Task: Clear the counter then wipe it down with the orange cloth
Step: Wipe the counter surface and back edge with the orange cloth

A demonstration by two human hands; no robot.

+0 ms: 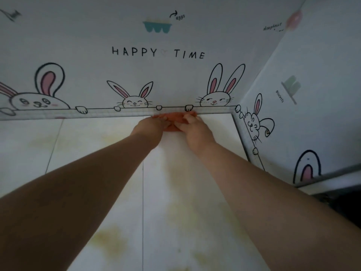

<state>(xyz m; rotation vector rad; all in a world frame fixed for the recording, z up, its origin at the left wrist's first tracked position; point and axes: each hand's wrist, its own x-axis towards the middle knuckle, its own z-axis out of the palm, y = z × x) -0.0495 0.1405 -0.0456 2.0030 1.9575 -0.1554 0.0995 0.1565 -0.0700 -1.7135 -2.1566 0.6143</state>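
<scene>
Head view: both hands, left hand point(151, 127) and right hand point(192, 127), press the orange cloth point(174, 117) flat at the counter's point(214, 133) far edge, its length along the wall point(175, 75).

The back wall point(97, 55) above the counter carries "HAPPY TIME" point(158, 52) in black capitals over the drawn rabbits. Higher up, "eggs" point(180, 17) stands beside a teal egg tray drawing point(157, 26). At the wall's upper right corner "doughnut" point(272, 26) can be read; the small word on the right wall point(322, 55) is too blurred to tell.
</scene>
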